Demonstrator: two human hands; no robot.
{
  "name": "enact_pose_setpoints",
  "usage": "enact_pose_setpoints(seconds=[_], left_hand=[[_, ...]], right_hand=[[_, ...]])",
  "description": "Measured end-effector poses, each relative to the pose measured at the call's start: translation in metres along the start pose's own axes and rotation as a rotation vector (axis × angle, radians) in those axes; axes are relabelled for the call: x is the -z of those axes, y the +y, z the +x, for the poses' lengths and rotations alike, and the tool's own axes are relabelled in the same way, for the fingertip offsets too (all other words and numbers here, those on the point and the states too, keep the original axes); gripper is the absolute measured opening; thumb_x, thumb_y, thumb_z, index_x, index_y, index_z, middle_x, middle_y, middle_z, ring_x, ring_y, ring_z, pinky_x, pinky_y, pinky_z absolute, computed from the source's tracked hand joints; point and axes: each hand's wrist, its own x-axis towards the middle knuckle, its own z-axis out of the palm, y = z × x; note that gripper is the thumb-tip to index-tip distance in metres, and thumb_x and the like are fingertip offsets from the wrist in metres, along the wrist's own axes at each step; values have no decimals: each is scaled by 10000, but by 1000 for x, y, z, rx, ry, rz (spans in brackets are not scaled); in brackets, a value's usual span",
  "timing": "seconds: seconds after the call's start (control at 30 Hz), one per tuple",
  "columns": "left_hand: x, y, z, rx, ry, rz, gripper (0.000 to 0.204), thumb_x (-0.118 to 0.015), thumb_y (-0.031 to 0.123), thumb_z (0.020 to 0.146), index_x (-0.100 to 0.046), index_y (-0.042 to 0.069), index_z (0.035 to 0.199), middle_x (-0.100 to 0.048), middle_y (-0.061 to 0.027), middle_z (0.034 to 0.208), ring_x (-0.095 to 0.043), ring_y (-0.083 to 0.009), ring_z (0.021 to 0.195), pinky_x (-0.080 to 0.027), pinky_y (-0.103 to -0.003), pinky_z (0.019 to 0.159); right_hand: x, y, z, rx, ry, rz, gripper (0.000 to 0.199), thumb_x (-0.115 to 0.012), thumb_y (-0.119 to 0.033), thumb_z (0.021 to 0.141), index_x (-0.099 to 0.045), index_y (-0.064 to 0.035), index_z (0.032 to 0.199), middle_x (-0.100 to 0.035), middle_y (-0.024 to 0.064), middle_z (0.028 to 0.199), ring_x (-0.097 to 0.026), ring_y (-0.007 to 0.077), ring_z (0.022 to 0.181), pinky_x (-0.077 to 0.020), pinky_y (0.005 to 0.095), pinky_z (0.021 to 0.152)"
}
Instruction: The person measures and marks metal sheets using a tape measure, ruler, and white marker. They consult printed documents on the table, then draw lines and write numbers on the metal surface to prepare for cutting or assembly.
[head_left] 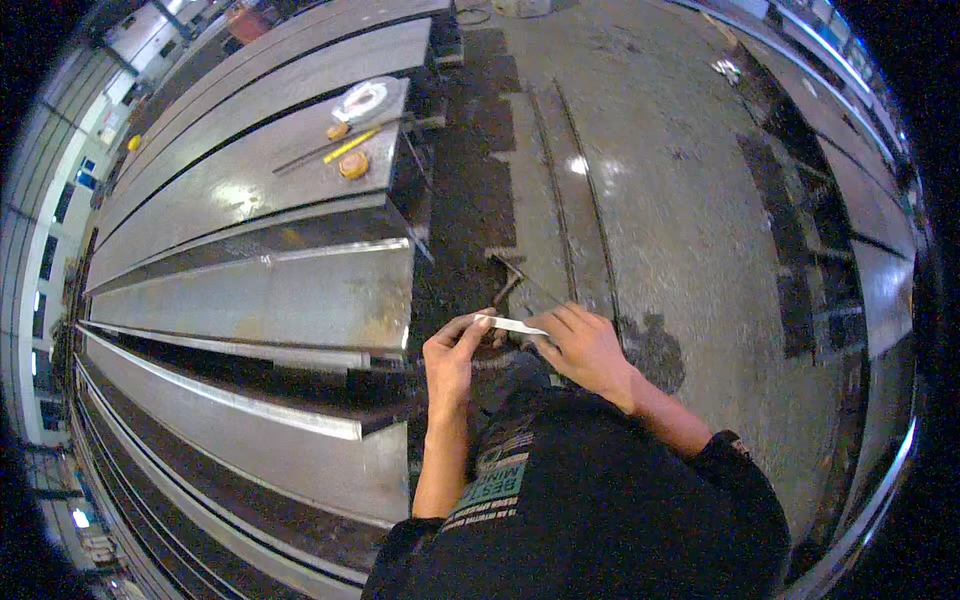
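White strip (508,324) pinched at left end by left hand (453,350), right end by right hand (588,347) | steel beam (270,297): left of strip

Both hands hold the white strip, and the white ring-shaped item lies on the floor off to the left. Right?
Not quite: the white ring-shaped item isn't on the floor. The head view shows it lying on top of a steel beam, off to the left. The left hand and right hand do both hold the white strip.
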Motion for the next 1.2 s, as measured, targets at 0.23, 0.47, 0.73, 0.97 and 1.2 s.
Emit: enact_pose_setpoints(seconds=[0.23,0.47,0.73,0.97,1.2], left_hand=[[-37,60,248,-22,-76,-1,207,-697,103,855,-687,-37,1007,-705,-93,958,-659,-162,836,-541,-270,741],[-44,51,380,43,-9,-151,255,-667,105,888,-621,-34,1098,-676,-108,929,-668,-168,764,-564,-296,674],[-14,35,519,63,353,-200,254,-651,143,904,-632,-14,1103,-670,-91,911,-647,-152,790,-533,-285,724],[-39,73,677,64,511,86,301,-661,200,902,-645,-3,1124,-677,-60,978,-627,-129,878,-487,-260,808],[-57,124,723,180,522,205,326,-672,227,891,-649,7,1131,-688,-98,1019,-627,-148,945,-480,-286,863]], right_hand=[[3,108,204,-45,145,-89,218,-673,-200,821,-607,-82,993,-585,112,901,-582,320,885,-490,438,737],[-12,188,342,-53,-29,3,202,-628,-232,869,-585,-80,994,-610,124,921,-592,338,908,-502,443,787],[-87,331,564,107,-194,161,228,-639,-218,865,-568,-79,1031,-613,151,926,-605,374,892,-493,470,773],[-184,389,805,223,-304,189,356,-645,-200,846,-550,-87,1170,-617,182,975,-616,397,936,-517,491,791],[-263,381,935,353,-359,124,327,-497,-145,895,-547,-59,1207,-616,198,1047,-626,385,987,-533,504,800]])
